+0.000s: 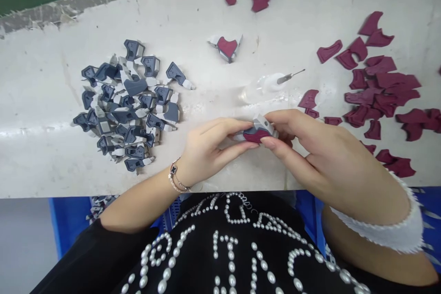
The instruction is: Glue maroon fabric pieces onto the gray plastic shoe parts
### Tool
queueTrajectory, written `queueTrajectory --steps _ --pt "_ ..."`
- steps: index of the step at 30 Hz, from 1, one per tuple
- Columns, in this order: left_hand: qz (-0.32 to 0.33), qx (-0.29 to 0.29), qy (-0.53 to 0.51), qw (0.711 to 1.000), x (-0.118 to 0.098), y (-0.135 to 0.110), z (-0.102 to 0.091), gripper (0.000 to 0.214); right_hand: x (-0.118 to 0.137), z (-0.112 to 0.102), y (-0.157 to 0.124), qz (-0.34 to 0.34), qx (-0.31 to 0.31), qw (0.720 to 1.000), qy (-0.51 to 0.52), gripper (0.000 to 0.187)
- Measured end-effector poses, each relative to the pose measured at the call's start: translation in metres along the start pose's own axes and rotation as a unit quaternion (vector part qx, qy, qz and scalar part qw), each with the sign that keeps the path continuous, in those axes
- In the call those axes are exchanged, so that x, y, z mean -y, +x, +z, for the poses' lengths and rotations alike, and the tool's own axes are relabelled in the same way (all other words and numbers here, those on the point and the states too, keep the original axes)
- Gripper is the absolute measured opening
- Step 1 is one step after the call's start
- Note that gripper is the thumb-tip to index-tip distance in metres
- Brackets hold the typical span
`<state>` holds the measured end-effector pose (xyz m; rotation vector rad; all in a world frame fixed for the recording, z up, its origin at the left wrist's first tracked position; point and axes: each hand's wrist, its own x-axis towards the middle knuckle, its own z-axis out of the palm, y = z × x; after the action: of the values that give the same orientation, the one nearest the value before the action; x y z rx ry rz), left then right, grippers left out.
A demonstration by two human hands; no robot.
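Note:
My left hand and my right hand meet near the front edge of the bench. Between their fingertips they pinch a small grey-and-white moulded part with a maroon cut piece lying against its underside. Its far end is partly hidden by my fingers. Nearest my left hand lies a heap of dark slate-blue and white moulded parts. To the right of my right hand are scattered many loose maroon cut pieces. One grey part with a maroon piece on it lies alone farther up.
A translucent plastic bottle with a metal needle tip lies just beyond my hands. More maroon pieces sit at the far edge of the white bench top. Blue crates stand below the front edge.

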<state>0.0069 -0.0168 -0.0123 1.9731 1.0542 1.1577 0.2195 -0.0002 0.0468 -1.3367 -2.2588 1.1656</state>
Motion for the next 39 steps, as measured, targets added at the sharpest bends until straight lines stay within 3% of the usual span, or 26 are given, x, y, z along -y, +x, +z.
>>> queueTrajectory --steps 3,6,11,18,23,29,39 --pt "0.003 -0.003 -0.014 1.0 -0.002 0.001 -0.001 0.029 0.0 -0.002 0.0 -0.013 0.019 1.0 0.008 0.022" --pt "-0.047 0.006 -0.057 0.997 -0.005 0.001 -0.001 0.026 -0.001 -0.006 -0.001 -0.018 0.045 0.998 0.027 0.02" --pt "-0.12 0.088 -0.113 0.982 -0.005 0.003 -0.008 0.028 -0.003 -0.01 -0.003 -0.026 0.051 0.998 0.025 0.018" --pt "-0.073 0.117 -0.105 0.985 -0.003 0.005 -0.013 0.021 -0.01 -0.012 -0.001 -0.034 0.094 0.994 0.048 0.014" --pt "-0.091 0.122 -0.116 0.981 0.0 0.005 -0.013 0.016 -0.012 -0.011 0.002 -0.013 0.105 0.992 0.067 0.016" --pt "-0.128 0.13 -0.113 0.977 0.002 0.002 -0.011 0.031 -0.015 -0.007 0.003 0.006 0.085 0.994 0.063 0.023" --pt "-0.111 0.112 -0.079 0.984 -0.005 0.001 -0.008 0.02 -0.005 0.002 0.002 -0.007 0.077 0.997 0.027 0.018"
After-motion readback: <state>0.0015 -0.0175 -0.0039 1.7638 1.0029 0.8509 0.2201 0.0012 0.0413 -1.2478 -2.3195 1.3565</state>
